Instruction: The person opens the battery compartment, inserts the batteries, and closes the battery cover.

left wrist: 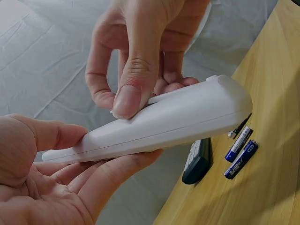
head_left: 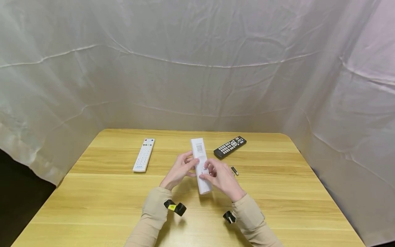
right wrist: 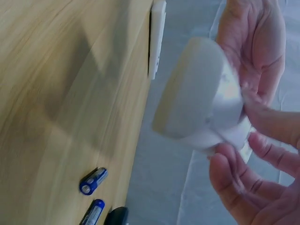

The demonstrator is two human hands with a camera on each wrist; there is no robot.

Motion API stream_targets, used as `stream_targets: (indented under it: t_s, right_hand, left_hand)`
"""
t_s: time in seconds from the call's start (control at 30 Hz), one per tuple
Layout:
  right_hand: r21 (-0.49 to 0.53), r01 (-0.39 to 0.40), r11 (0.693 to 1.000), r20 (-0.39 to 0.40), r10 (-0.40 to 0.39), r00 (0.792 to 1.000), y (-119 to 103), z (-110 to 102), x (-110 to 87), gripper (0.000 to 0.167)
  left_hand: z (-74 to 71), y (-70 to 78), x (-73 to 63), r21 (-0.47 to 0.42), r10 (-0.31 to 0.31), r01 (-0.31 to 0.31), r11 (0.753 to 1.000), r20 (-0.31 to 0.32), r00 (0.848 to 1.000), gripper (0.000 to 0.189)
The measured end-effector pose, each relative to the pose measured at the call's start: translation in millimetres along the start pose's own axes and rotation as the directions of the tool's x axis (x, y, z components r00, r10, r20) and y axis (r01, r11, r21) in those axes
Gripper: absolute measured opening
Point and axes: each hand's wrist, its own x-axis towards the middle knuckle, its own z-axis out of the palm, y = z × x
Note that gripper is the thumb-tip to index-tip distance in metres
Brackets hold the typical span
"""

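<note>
A white remote control (head_left: 200, 152) is held back side up above the table, a printed square code facing upward. My left hand (head_left: 180, 168) grips it by its edges, thumb on one side and fingers beneath. Over its lower half, my right hand (head_left: 223, 176) bends thumb and fingers at the battery cover (left wrist: 164, 97), pinching the cover's edge. A narrow dark gap shows beside the thumb in the left wrist view. Curled fingers partly hide the battery compartment. Two blue-and-silver batteries (left wrist: 241, 159) lie on the table beyond the remote.
A second white remote (head_left: 144, 156) lies buttons up at the left of the wooden table (head_left: 102, 192). To the right rests a black remote (head_left: 230, 147), with the batteries nearer to me. Grey cloth (head_left: 197, 85) hangs behind and around the table.
</note>
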Motion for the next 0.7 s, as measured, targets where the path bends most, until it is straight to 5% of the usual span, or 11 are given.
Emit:
stream_targets:
  t_s: [0.7]
  right_hand:
    - [-0.052, -0.003, 0.999, -0.051, 0.0, 0.999, -9.0, -0.9, -2.5, 0.017]
  left_hand:
    - [-0.7, -0.8, 0.8, -0.002, -0.047, 0.047, 0.999, -0.078, 0.996, 0.049]
